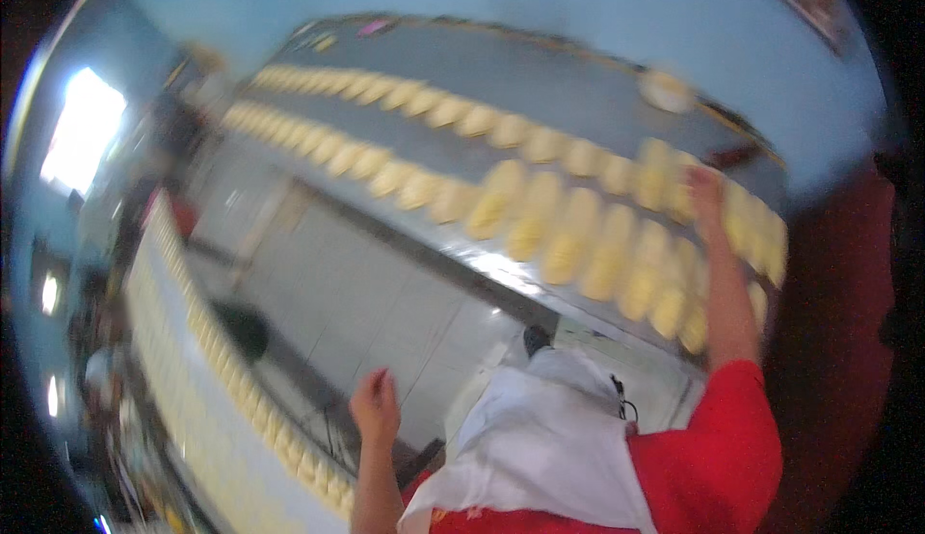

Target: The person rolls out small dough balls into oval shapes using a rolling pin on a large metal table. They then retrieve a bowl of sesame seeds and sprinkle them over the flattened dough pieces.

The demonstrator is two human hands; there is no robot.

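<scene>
My right hand (706, 190) reaches out over the table at the right. It is at the far row of dough pieces, among long flattened pale-yellow ones (655, 174). Motion blurs its fingers, so whether they grip the dough cannot be told. In the near row, several long dough strips (570, 235) lie side by side, just left of my right forearm. Further left, both rows turn into shorter, rounder dough pieces (369, 161). My left hand (376, 405) hangs over the floor away from the table, its fingers loosely extended and blurred, with nothing visible in it.
The grey-topped table (540, 70) runs along a blue wall. A round pale container (667, 91) sits near its back edge, with a dark object (729, 156) closer to the right corner. Behind the tiled floor (361, 288), a second table (183, 341) at left carries more dough rows.
</scene>
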